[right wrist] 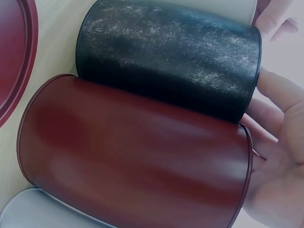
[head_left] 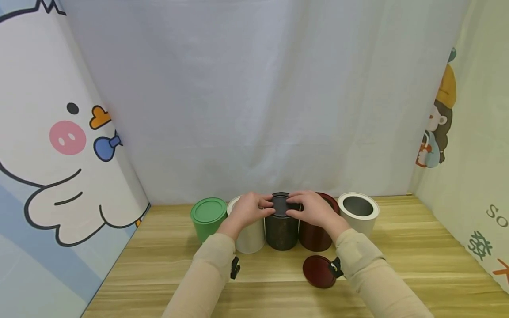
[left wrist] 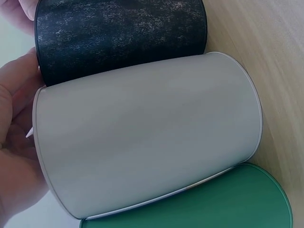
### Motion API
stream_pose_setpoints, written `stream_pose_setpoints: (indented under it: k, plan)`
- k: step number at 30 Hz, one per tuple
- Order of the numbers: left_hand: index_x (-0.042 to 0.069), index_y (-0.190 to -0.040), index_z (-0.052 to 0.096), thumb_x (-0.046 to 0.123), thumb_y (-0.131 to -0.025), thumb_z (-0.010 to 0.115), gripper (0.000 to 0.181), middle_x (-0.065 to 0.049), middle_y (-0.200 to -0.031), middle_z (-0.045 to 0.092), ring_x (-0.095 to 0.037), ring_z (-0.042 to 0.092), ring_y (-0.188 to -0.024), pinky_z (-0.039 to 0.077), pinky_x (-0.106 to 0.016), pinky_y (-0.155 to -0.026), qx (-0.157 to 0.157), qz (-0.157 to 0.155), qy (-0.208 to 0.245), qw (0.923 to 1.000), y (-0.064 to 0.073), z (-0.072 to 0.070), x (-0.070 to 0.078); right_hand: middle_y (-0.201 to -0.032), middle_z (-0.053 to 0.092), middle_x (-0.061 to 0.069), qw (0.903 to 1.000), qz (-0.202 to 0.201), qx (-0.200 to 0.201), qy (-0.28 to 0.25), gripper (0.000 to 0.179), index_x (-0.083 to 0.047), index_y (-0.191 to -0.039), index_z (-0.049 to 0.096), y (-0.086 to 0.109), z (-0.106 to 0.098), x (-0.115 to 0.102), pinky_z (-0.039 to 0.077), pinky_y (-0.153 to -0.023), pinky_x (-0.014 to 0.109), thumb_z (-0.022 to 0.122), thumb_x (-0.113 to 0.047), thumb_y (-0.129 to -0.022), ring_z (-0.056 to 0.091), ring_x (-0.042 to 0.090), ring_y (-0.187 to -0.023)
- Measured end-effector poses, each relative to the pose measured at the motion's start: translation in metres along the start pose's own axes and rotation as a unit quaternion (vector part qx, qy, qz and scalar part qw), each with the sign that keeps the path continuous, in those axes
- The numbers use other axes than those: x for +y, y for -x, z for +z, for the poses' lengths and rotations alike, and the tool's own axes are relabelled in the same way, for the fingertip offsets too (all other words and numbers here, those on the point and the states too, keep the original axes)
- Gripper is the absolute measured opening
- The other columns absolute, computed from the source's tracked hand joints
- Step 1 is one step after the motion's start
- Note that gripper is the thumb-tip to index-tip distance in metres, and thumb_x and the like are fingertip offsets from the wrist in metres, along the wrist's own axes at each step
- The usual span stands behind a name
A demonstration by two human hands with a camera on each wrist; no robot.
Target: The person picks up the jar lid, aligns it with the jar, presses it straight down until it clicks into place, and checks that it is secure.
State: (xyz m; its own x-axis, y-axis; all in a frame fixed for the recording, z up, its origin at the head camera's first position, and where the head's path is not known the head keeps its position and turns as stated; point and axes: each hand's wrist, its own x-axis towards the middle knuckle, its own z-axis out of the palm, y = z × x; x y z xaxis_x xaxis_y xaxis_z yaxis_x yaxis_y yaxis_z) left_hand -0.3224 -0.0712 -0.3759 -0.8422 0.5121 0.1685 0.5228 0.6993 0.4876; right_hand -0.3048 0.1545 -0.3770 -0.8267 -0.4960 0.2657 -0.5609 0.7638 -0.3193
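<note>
A black can (head_left: 281,234) with a mottled side stands in the middle of a row of cans, a black lid (head_left: 280,206) on its top. My left hand (head_left: 251,208) grips the lid's left edge with thumb and fingertips, its palm over a white can (left wrist: 147,137). From the right, my right hand (head_left: 312,208) holds the opposite edge, reaching across a dark red can (right wrist: 137,152). In the right wrist view, fingertips (right wrist: 275,88) lie right at the black can's rim. Part of the white can's top is hidden by my left hand.
At the row's left end stands a green can (head_left: 208,212) with its lid on. An uncovered white can (head_left: 359,221) is at the right end. A dark red lid (head_left: 318,271) lies on the wooden table (head_left: 274,300) in front. A pale curtain (head_left: 254,110) hangs behind.
</note>
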Motion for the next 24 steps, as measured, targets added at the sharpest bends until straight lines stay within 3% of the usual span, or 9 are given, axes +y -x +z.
stream_pose_setpoints:
  k: [17,24]
  plan:
    - [0.006,-0.115,0.075,0.024,-0.095,0.070,0.028,-0.005,-0.135,0.061,-0.026,0.057,-0.124,0.053,-0.038,-0.093,-0.011,-0.007,-0.007,0.9999,-0.0017,-0.0006,0.0001,-0.133,0.060,0.017,0.9997,0.004,-0.018,0.013,0.034,-0.003,-0.120,0.071,-0.0012,-0.0017,-0.0008,0.041,-0.105,0.052,0.069,-0.025,-0.094,0.052,0.038,-0.124]
    - [0.006,-0.115,0.075,0.024,-0.094,0.070,0.027,-0.006,-0.135,0.061,-0.026,0.058,-0.123,0.053,-0.033,-0.085,-0.013,-0.004,-0.005,0.9999,-0.0014,-0.0016,0.0002,-0.129,0.063,0.016,0.9997,-0.003,-0.012,0.020,0.032,-0.003,-0.115,0.073,-0.0027,-0.0024,0.0008,0.043,-0.104,0.051,0.071,-0.026,-0.092,0.055,0.037,-0.121]
